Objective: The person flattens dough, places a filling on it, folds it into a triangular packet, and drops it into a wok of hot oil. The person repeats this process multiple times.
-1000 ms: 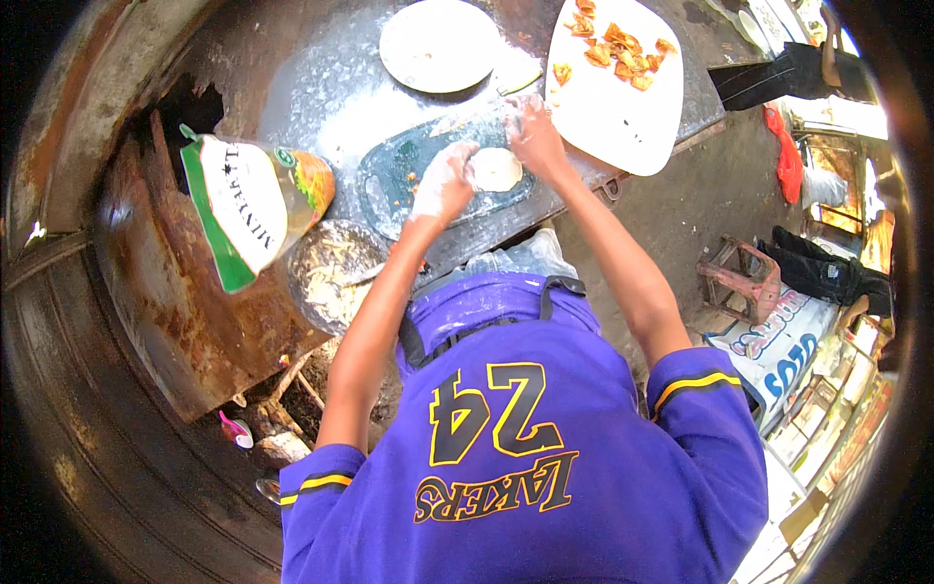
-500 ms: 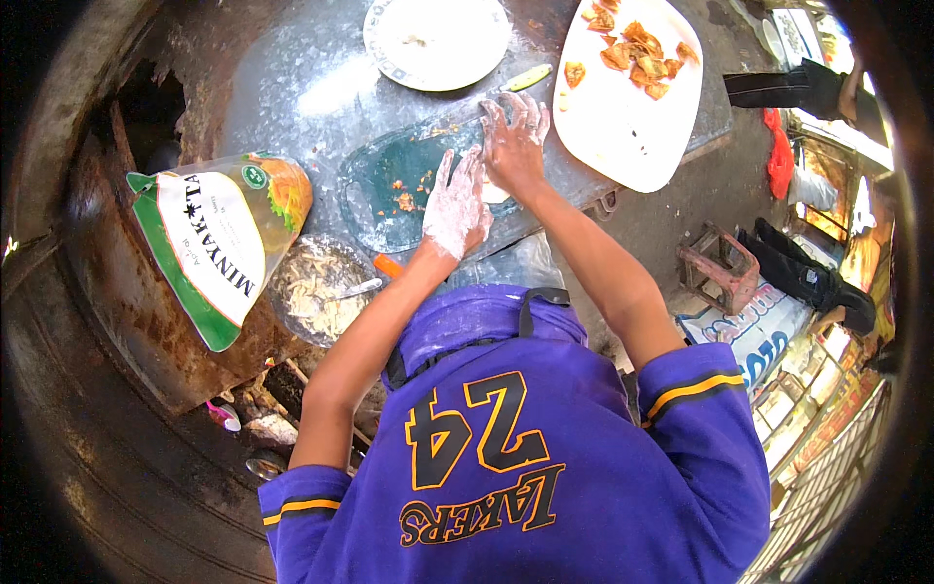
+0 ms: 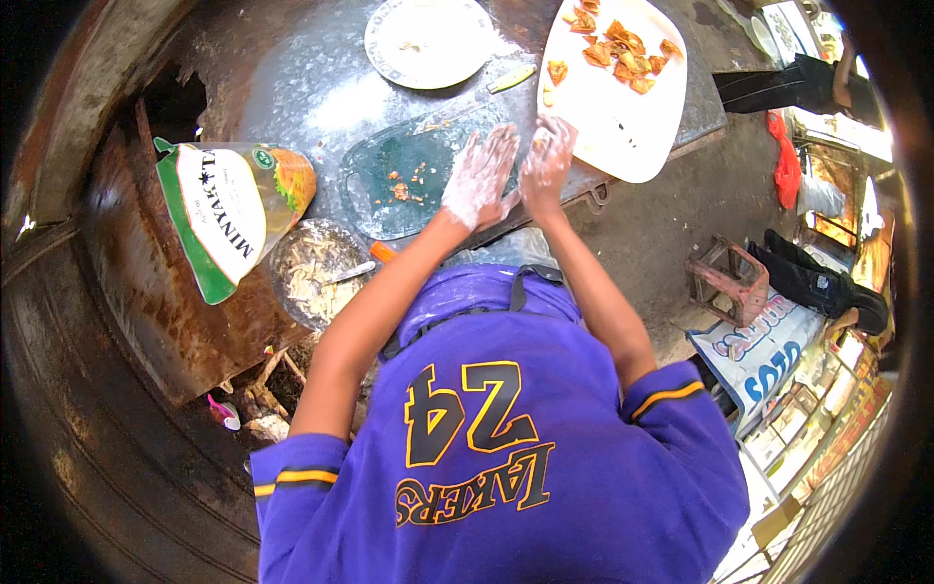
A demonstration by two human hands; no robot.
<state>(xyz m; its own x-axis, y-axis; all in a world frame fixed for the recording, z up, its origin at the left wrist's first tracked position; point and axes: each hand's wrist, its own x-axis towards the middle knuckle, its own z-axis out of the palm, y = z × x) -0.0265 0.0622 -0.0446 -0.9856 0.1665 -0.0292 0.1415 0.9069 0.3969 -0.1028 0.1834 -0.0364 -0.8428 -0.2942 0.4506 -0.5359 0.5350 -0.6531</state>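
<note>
My left hand (image 3: pixel 480 180), white with flour, is over the right part of a green cutting board (image 3: pixel 365 180). Its fingers are stretched out and lie together. Close beside it, my floury right hand (image 3: pixel 547 165) is raised past the board's right end with its fingers bent inward; whether anything is within them is hidden. Reddish-brown crumbs (image 3: pixel 401 190) are scattered on the board. Nearer to me, an orange handle (image 3: pixel 383 252) sticks out beside my left forearm. A bowl of pale shreds (image 3: pixel 316 268) with a light-coloured utensil (image 3: pixel 352 273) in it stands left of that forearm.
A white plate (image 3: pixel 428 44) and a white platter (image 3: pixel 623 122) with browned, folded pieces (image 3: pixel 628 58) stand at the back. Between them lies a yellow-green strip (image 3: pixel 512 78). A large green-and-white plastic pouch (image 3: pixel 229 209) stands left. Beyond the table's right edge is a reddish stool (image 3: pixel 728 280).
My right hand has come off the board, moving right and nearer, and its fingers have bent. My left hand has shifted right and farther away. The view has tilted slightly.
</note>
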